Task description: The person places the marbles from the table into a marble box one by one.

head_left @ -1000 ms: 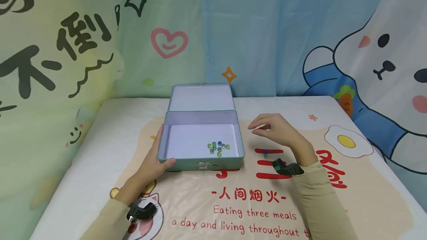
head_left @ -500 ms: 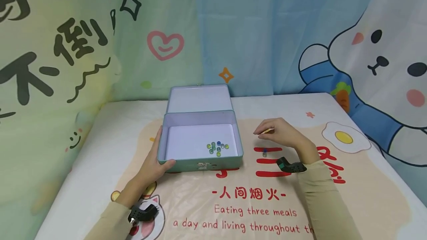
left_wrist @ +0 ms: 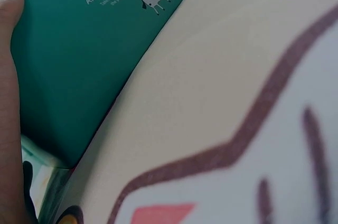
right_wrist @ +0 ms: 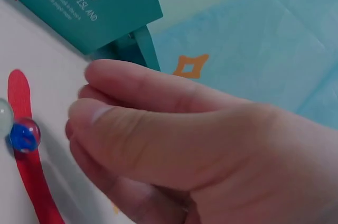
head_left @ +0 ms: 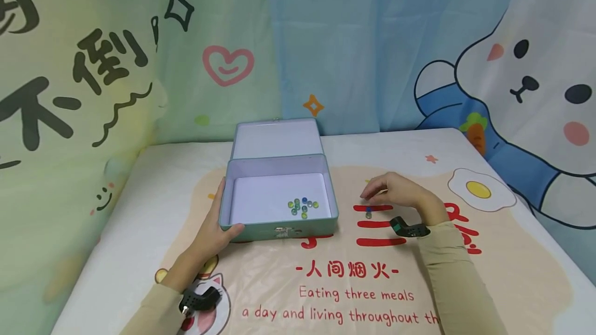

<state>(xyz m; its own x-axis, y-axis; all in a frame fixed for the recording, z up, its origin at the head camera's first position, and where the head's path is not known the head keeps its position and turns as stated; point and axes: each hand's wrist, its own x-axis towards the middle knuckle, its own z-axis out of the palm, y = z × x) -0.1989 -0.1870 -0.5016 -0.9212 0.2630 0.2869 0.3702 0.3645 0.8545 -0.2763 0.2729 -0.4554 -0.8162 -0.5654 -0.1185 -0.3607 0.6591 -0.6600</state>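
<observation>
A green tin box (head_left: pixel 307 229) stands with its lid raised at the back, and several glass marbles (head_left: pixel 304 215) lie in its front right part. My left hand (head_left: pixel 209 234) holds the box's left side, thumb over the front corner; the left wrist view shows the hand (left_wrist: pixel 10 113) along the green wall (left_wrist: pixel 68 76). To the right of the box, a blue marble (head_left: pixel 369 210) and a pale clear marble (head_left: pixel 368 216) sit side by side on the tablecloth. Just behind and above them, my right hand (head_left: pixel 396 190) has loosely bent fingers, with nothing visible between thumb and fingertips.
The printed tablecloth (head_left: pixel 261 278) covers the table, with red bars under the loose marbles. Behind its back edge hang a blue curtain (head_left: pixel 344 56) and a green-yellow one (head_left: pixel 186 76). Both wrists wear black straps, such as the right strap (head_left: pixel 410 229).
My right hand has moved right and down, away from the box and closer to the loose marbles. The pale marble has come into clear view. The left hand stays on the box.
</observation>
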